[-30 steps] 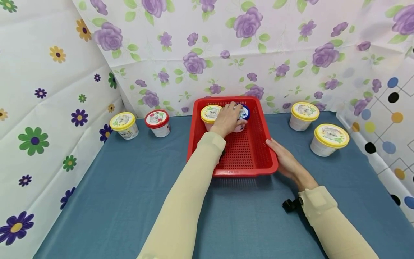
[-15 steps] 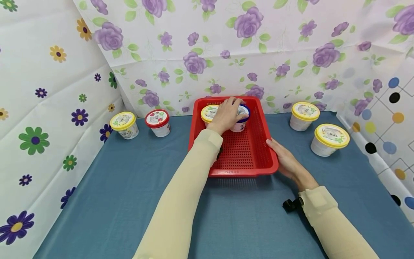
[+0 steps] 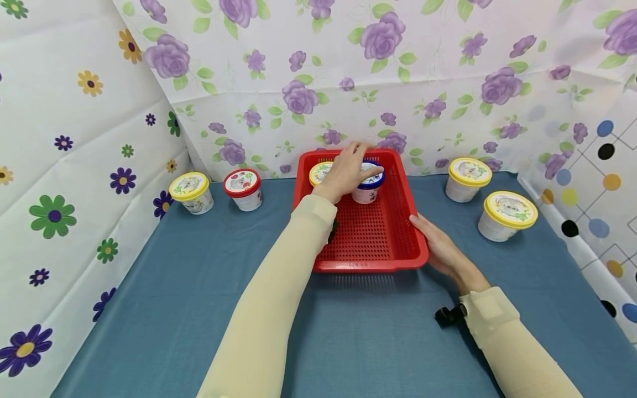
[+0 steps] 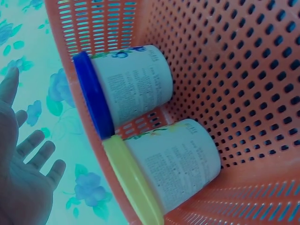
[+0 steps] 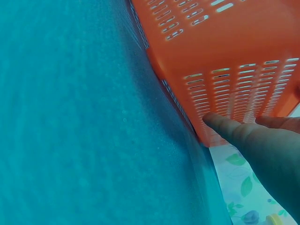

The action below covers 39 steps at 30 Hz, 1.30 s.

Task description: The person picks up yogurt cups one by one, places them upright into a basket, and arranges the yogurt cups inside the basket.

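A red plastic basket (image 3: pixel 370 266) with perforated walls stands on the blue-covered table. Two small white tubs sit upright side by side at its far end: a blue-lidded tub (image 3: pixel 366 194) and a yellow-lidded tub (image 3: pixel 320 172). My left hand (image 3: pixel 344 172) is over these tubs in the head view, partly covering both. The left wrist view shows that hand (image 4: pixel 28 164) apart from both lids, fingers loosely spread and holding nothing. My right hand (image 3: pixel 440 249) holds the basket's right side, thumb at the rim; in the right wrist view its fingers (image 5: pixel 229 129) touch the slotted outer wall.
Left of the basket stand another yellow-lidded tub (image 3: pixel 191 192) and a red-lidded tub (image 3: pixel 243 189). On the right are a farther yellow-lidded tub (image 3: pixel 468 178) and a nearer one (image 3: pixel 507 214). A flowered sheet (image 3: pixel 298 66) hangs right behind the basket.
My left hand has let go of the blue-lidded tub and drawn up and left from it. That tub has shifted slightly nearer to me. The right hand stays on the basket.
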{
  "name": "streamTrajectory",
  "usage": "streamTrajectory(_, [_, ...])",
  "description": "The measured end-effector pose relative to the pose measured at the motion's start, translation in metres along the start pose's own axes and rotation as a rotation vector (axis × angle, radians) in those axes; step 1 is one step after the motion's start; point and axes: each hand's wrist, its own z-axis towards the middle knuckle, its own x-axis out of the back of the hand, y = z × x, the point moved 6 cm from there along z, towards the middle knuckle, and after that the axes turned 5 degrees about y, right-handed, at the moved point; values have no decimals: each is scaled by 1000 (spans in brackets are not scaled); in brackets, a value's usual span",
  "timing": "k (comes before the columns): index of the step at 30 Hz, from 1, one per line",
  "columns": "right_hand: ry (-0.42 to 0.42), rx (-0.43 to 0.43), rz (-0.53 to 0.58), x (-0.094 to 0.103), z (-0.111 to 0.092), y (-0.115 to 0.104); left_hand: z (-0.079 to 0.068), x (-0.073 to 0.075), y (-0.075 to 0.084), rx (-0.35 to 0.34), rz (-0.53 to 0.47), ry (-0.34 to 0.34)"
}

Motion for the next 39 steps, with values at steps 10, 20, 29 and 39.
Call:
streamTrajectory(10, [-3,6,8,0,-1,1,-5,19,-2,35,-160,15])
streamTrajectory(20, [-2,5,-1,0,-1,1,-11,37,-2,27,-274,36])
streamTrajectory(29, [-1,5,-1,1,-1,2,-18,58,-7,4,-343,96])
streamTrajectory(39, [2,0,-1,-1,-1,1,-29,81,-23,22,-435,171])
